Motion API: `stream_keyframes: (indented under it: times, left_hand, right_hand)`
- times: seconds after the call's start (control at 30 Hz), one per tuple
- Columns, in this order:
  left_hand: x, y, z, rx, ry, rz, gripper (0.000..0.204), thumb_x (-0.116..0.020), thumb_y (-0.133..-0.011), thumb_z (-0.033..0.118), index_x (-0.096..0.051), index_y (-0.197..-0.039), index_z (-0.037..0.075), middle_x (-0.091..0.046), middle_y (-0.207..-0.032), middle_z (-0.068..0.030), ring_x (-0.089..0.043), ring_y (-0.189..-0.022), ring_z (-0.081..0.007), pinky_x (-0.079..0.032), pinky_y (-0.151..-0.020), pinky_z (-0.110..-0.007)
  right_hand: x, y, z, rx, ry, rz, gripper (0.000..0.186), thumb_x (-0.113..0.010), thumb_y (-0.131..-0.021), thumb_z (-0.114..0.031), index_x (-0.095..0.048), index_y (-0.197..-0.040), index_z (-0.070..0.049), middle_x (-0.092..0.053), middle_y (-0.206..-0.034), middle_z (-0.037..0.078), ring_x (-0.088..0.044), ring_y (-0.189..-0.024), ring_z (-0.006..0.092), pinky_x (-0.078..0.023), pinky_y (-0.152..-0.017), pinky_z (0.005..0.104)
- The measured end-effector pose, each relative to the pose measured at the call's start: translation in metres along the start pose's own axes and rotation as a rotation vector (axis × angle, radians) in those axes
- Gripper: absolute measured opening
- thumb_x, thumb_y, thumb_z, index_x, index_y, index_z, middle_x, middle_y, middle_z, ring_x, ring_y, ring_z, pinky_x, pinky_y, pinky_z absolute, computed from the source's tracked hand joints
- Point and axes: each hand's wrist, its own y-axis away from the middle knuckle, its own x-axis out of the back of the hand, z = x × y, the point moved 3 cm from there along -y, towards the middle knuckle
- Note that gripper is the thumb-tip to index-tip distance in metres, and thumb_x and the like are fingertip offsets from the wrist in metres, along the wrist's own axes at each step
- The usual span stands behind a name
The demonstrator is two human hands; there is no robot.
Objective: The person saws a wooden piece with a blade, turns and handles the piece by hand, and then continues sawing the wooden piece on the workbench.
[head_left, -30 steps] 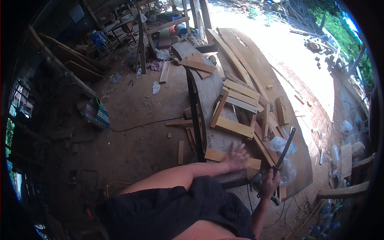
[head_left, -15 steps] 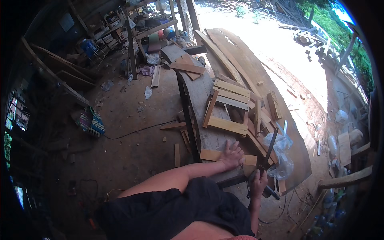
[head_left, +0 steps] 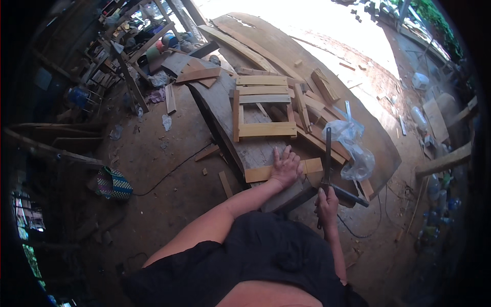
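A short flat light-brown board (head_left: 258,174) lies across the near end of a worn wooden bench (head_left: 230,110). My left hand (head_left: 286,168) rests on top of this board with its fingers stretched out, pressing on it. Just beyond the board's right end, my right hand (head_left: 326,203) is closed around a dark tool (head_left: 328,153) with a long narrow bar standing up past the hand. The tool's exact kind is unclear. Past the board, a slatted wooden frame (head_left: 266,129) with several light crosspieces lies on the bench.
Loose wood strips (head_left: 302,107) crowd the right of the frame, beside a clear plastic bag (head_left: 358,162). A large curved slab (head_left: 365,117) spreads beneath them. Two crossed boards (head_left: 198,74) lie at the bench's far end. On the floor at left stands a woven bag (head_left: 113,183) near a cable (head_left: 171,175).
My view has turned, so the bench and its contents appear farther left, higher and slightly rotated. The left hand stays on the board, and the right hand keeps hold of the dark tool.
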Motion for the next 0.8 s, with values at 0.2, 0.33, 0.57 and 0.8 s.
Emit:
stream_keyframes:
  times: [0.2, 0.33, 0.57, 0.8]
  left_hand:
    - [0.006, -0.008, -0.004, -0.028, -0.024, -0.023, 0.032, -0.046, -0.087, 0.032, -0.058, -0.1, 0.005, -0.05, -0.119, -0.0113, -0.028, -0.132, -0.0293, -0.011, -0.107, -0.063]
    - [0.003, -0.011, 0.003, -0.009, -0.024, -0.082, 0.032, -0.045, -0.088, 0.031, -0.058, -0.1, 0.005, -0.05, -0.12, -0.0101, -0.028, -0.132, -0.0297, -0.012, -0.106, -0.063]
    - [0.006, -0.001, 0.004, 0.007, -0.073, -0.08, 0.03, -0.043, -0.09, 0.031, -0.057, -0.1, 0.007, -0.051, -0.12, -0.008, -0.029, -0.132, -0.029, -0.015, -0.106, -0.062]
    - [0.012, -0.002, 0.005, 0.016, -0.06, -0.102, 0.031, -0.043, -0.091, 0.031, -0.057, -0.101, 0.005, -0.051, -0.12, -0.0089, -0.029, -0.132, -0.029, -0.014, -0.107, -0.062]
  right_hand:
    - [0.007, 0.01, 0.015, 0.063, 0.214, 0.067, 0.018, -0.051, -0.091, -0.023, -0.056, -0.1, -0.008, -0.061, -0.068, 0.015, -0.062, -0.062, 0.0316, -0.045, -0.056, 0.0426]
    - [0.003, 0.02, 0.029, 0.14, 0.548, 0.063, 0.02, -0.049, -0.091, -0.029, -0.051, -0.098, -0.01, -0.062, -0.073, 0.02, -0.061, -0.071, 0.0412, -0.045, -0.062, 0.051]
    - [-0.01, 0.02, 0.026, 0.108, 0.774, 0.026, 0.02, -0.05, -0.091, -0.028, -0.048, -0.093, -0.009, -0.062, -0.068, 0.018, -0.062, -0.067, 0.0394, -0.047, -0.062, 0.0512]
    - [-0.017, 0.017, 0.032, 0.167, 0.775, 0.047, 0.017, -0.052, -0.09, -0.025, -0.049, -0.09, -0.008, -0.062, -0.067, 0.017, -0.062, -0.065, 0.0378, -0.048, -0.059, 0.0491]
